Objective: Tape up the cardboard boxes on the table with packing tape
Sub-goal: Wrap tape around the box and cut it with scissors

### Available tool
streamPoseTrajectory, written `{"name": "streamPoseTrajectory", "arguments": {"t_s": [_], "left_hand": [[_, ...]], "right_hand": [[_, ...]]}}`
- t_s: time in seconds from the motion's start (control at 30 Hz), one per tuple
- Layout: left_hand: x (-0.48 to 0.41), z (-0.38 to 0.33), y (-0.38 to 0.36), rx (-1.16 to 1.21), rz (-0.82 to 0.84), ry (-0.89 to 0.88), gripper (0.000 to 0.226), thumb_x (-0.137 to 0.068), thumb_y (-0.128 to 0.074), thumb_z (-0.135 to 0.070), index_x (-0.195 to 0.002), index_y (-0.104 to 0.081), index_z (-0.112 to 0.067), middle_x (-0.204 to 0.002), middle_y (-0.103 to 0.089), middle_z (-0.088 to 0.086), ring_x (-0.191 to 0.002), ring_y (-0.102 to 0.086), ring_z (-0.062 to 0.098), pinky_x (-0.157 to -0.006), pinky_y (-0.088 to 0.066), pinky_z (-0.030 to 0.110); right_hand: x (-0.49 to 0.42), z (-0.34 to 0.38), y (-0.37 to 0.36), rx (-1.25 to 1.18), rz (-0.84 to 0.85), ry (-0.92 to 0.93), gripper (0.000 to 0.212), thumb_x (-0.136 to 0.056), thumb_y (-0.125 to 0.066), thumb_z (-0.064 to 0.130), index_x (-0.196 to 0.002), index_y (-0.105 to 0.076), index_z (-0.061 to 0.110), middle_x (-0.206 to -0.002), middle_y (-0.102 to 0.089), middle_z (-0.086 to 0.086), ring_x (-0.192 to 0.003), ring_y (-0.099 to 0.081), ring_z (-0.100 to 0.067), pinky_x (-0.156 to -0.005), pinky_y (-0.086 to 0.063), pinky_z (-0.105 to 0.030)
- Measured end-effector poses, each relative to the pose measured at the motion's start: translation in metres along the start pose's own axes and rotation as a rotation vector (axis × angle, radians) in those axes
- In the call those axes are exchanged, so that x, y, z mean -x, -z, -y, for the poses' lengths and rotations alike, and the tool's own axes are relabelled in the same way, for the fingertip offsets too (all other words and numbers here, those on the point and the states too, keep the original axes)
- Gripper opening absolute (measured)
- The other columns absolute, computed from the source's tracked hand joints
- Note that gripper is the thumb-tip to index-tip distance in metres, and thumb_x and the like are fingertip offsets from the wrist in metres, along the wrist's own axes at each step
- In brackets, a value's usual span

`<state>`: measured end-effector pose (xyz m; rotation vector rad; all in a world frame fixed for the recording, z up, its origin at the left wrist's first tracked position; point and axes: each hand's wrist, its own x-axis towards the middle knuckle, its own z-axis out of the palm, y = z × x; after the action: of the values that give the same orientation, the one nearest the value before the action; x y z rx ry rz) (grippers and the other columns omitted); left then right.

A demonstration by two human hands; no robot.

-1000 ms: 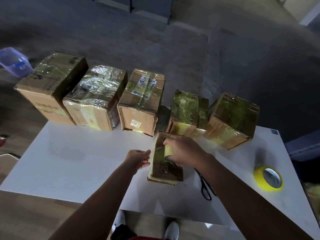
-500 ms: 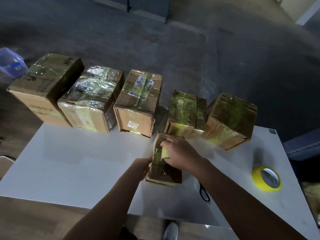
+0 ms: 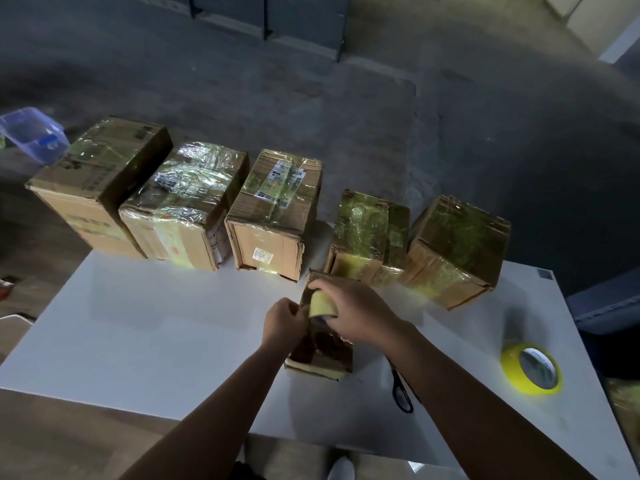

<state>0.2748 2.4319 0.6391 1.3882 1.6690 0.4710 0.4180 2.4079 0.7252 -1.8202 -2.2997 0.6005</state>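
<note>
A small cardboard box (image 3: 322,355) lies on the white table (image 3: 156,323) in front of me, long side pointing away. My right hand (image 3: 360,310) rests over its far top end and pinches a yellow tape strip (image 3: 323,304) between index finger and thumb against the box. My left hand (image 3: 282,318) grips the box's left side with curled fingers. The yellow tape roll (image 3: 510,367) lies flat near the table's right edge. Black scissors (image 3: 401,393) lie right of the box, partly under my right forearm.
Several taped boxes stand in a row along the table's far edge, from a large box (image 3: 100,174) at the left to a tilted box (image 3: 457,244) at the right. A blue plastic bin (image 3: 31,136) sits on the floor beyond the left end.
My left hand has moved right from open table to the small box's left side and taken hold. My right hand stays on the box top with the tape strip.
</note>
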Motion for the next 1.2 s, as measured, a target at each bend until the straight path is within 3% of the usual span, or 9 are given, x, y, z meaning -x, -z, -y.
{"name": "streamPoseTrajectory", "arguments": {"t_s": [0.13,0.33,0.43,0.6,0.77,0.83,0.9,1.03,1.2], "left_hand": [[-0.001,-0.001,-0.004,0.049,-0.022,0.027,0.017,-0.092,-0.061,-0.026,-0.083,-0.059,-0.012,-0.077,-0.060,0.002,-0.072,-0.056,0.015,-0.057,-0.045,0.024],[0.001,-0.014,-0.016,0.017,-0.029,-0.004,0.013,-0.093,-0.060,-0.023,-0.087,-0.056,-0.012,-0.078,-0.057,0.001,-0.073,-0.055,0.014,-0.059,-0.045,0.025],[0.004,-0.019,-0.019,0.004,-0.067,-0.024,0.015,-0.094,-0.059,-0.023,-0.087,-0.053,-0.011,-0.076,-0.054,-0.001,-0.069,-0.051,0.011,-0.055,-0.039,0.022],[0.004,-0.016,-0.018,0.016,-0.072,0.001,0.014,-0.094,-0.058,-0.023,-0.089,-0.055,-0.010,-0.081,-0.058,0.003,-0.074,-0.053,0.014,-0.060,-0.042,0.025],[0.002,-0.015,-0.018,0.005,-0.054,0.022,0.013,-0.095,-0.056,-0.022,-0.090,-0.055,-0.010,-0.084,-0.058,0.004,-0.076,-0.054,0.015,-0.060,-0.043,0.024],[-0.002,-0.014,-0.016,-0.024,-0.034,0.051,0.014,-0.097,-0.053,-0.024,-0.091,-0.052,-0.011,-0.087,-0.057,0.004,-0.074,-0.051,0.012,-0.057,-0.039,0.023],[-0.006,-0.015,-0.015,-0.049,-0.009,0.087,0.017,-0.098,-0.050,-0.027,-0.097,-0.051,-0.011,-0.090,-0.057,0.004,-0.074,-0.052,0.012,-0.057,-0.039,0.025],[-0.001,-0.013,-0.021,-0.081,-0.020,0.085,0.032,-0.096,-0.046,-0.045,-0.096,-0.048,-0.014,-0.092,-0.057,0.003,-0.077,-0.055,0.015,-0.060,-0.044,0.030],[-0.002,-0.005,-0.024,-0.103,-0.064,0.003,0.032,-0.090,-0.059,-0.044,-0.091,-0.047,-0.014,-0.084,-0.054,0.002,-0.069,-0.049,0.012,-0.056,-0.043,0.026]], "right_hand": [[0.019,-0.023,0.009,-0.116,0.000,-0.040,0.065,-0.080,-0.070,0.023,-0.135,-0.042,0.042,-0.139,-0.051,0.014,-0.118,-0.053,-0.010,-0.090,-0.048,-0.026],[0.028,-0.038,0.017,-0.032,-0.067,0.035,0.057,-0.080,-0.071,0.017,-0.134,-0.054,0.025,-0.127,-0.063,0.002,-0.112,-0.062,-0.013,-0.091,-0.052,-0.037],[0.026,-0.042,0.020,0.023,-0.082,0.043,0.054,-0.080,-0.067,0.017,-0.133,-0.056,0.025,-0.116,-0.069,-0.002,-0.100,-0.065,-0.017,-0.085,-0.052,-0.037],[0.029,-0.043,0.019,0.055,-0.123,0.120,0.052,-0.078,-0.072,0.020,-0.129,-0.061,0.021,-0.104,-0.072,-0.003,-0.091,-0.068,-0.018,-0.081,-0.053,-0.034],[0.028,-0.045,0.019,0.018,-0.098,0.130,0.055,-0.078,-0.073,0.020,-0.131,-0.059,0.021,-0.108,-0.071,-0.003,-0.093,-0.066,-0.015,-0.078,-0.049,-0.022],[0.025,-0.043,0.013,-0.099,-0.093,0.111,0.061,-0.077,-0.075,0.022,-0.135,-0.054,0.026,-0.120,-0.064,0.007,-0.102,-0.060,-0.003,-0.081,-0.041,-0.008],[0.024,-0.041,0.005,-0.281,-0.128,0.032,0.066,-0.074,-0.076,0.022,-0.132,-0.048,0.036,-0.117,-0.056,0.023,-0.100,-0.054,0.009,-0.077,-0.038,0.000],[0.029,-0.047,-0.006,-0.433,-0.203,-0.076,0.055,-0.071,-0.077,0.021,-0.117,-0.053,0.039,-0.113,-0.057,0.017,-0.100,-0.056,0.000,-0.076,-0.046,-0.014],[0.025,-0.043,-0.001,-0.311,-0.152,0.071,0.058,-0.079,-0.072,0.019,-0.134,-0.055,0.024,-0.139,-0.054,0.008,-0.127,-0.049,-0.005,-0.101,-0.045,-0.024]]}}
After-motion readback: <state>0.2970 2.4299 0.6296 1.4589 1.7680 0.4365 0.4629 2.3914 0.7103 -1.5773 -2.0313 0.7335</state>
